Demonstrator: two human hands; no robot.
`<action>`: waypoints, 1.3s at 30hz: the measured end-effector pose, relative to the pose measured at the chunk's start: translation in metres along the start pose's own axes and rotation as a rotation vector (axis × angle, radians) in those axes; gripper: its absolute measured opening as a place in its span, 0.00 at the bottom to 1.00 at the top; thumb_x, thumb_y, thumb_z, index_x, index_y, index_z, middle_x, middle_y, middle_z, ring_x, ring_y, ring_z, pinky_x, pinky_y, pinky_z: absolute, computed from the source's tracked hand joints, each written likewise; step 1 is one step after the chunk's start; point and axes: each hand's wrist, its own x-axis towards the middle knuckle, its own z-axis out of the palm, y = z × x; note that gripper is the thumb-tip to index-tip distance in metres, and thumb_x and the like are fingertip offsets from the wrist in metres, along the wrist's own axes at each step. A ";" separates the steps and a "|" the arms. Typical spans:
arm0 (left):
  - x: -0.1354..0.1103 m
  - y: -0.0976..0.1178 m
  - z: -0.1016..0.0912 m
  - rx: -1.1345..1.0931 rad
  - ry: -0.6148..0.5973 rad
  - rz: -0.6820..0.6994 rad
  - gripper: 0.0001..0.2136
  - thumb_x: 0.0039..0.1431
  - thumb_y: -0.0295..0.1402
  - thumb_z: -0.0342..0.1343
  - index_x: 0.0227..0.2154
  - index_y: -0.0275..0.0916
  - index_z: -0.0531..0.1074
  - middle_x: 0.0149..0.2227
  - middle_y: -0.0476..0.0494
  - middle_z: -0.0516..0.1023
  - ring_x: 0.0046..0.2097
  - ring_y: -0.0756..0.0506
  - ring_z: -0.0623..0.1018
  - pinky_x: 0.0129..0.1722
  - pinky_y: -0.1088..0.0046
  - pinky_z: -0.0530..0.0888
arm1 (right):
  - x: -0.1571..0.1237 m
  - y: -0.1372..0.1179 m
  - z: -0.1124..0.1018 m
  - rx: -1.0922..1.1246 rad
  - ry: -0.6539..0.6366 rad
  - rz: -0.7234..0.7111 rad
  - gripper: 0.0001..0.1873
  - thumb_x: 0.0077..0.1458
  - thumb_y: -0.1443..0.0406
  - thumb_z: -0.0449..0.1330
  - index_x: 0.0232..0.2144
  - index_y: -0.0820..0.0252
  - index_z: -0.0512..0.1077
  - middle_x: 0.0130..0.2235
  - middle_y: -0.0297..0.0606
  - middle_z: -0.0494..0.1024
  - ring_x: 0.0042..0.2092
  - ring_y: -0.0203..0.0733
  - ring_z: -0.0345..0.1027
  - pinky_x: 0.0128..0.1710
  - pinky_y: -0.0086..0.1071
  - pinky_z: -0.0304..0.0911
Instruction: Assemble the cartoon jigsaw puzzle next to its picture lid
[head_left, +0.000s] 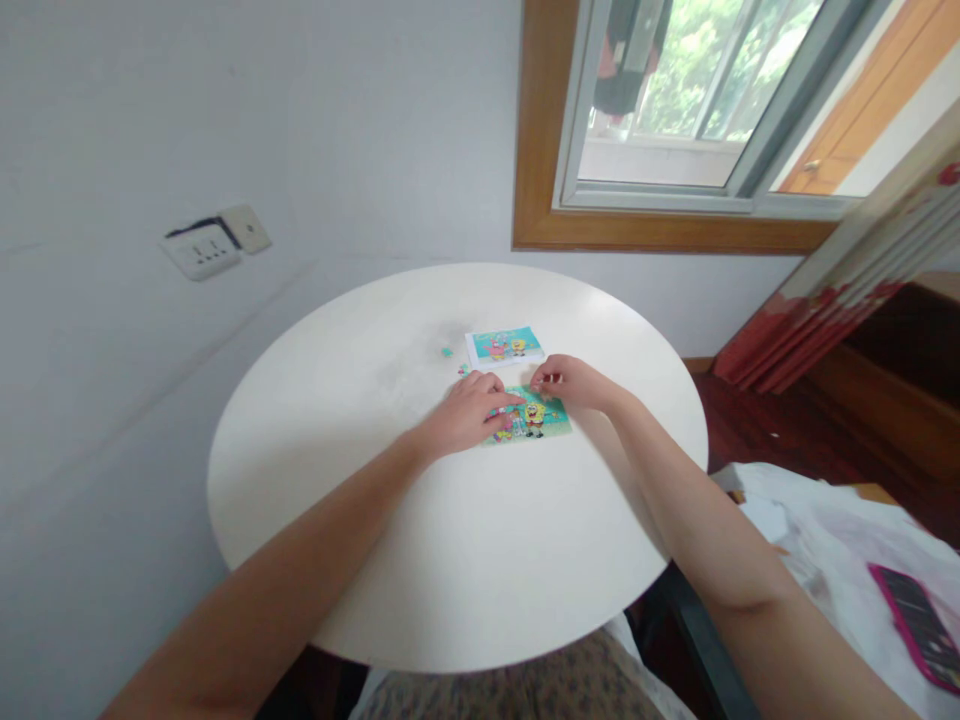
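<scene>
A cartoon jigsaw puzzle point(534, 420), green with a yellow square figure, lies flat on the round white table point(450, 560). My left hand point(469, 412) rests over its left part, fingers stretched across the picture and holding nothing. At the puzzle's upper right edge is my right hand point(562, 382), thumb and fingers pinched together; whatever sits between them is too small to make out. Just beyond lies a matching picture card point(505, 345) with a pink and a yellow figure. Two small loose pieces lie to the left: a green puzzle piece point(448, 352) and a multicoloured puzzle piece point(463, 370).
The table stands against a white wall with a socket point(202, 248) and a wood-framed window point(675, 232). A patterned curtain point(832, 280) hangs at the right. Below it, a phone in a pink case point(919, 622) lies on white plastic point(817, 540).
</scene>
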 end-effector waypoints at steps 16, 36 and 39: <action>0.004 0.019 -0.011 0.234 -0.041 0.057 0.12 0.62 0.33 0.50 0.46 0.46 0.73 0.41 0.41 0.70 0.43 0.42 0.68 0.41 0.66 0.65 | -0.010 -0.008 -0.015 0.019 -0.107 0.051 0.12 0.47 0.70 0.59 0.34 0.61 0.80 0.31 0.37 0.76 0.32 0.36 0.65 0.33 0.27 0.59; 0.001 0.009 -0.002 0.135 -0.005 -0.006 0.16 0.63 0.37 0.47 0.51 0.41 0.68 0.45 0.39 0.69 0.48 0.41 0.67 0.47 0.63 0.65 | -0.009 -0.006 -0.008 -0.024 -0.117 0.062 0.13 0.47 0.64 0.62 0.37 0.61 0.78 0.32 0.37 0.76 0.32 0.36 0.65 0.32 0.27 0.58; 0.002 0.010 -0.002 0.139 -0.015 -0.005 0.14 0.63 0.38 0.48 0.49 0.42 0.70 0.45 0.40 0.69 0.48 0.41 0.67 0.47 0.64 0.65 | -0.008 -0.010 -0.006 -0.055 -0.118 0.041 0.13 0.46 0.66 0.63 0.37 0.62 0.78 0.32 0.37 0.76 0.32 0.35 0.64 0.32 0.26 0.57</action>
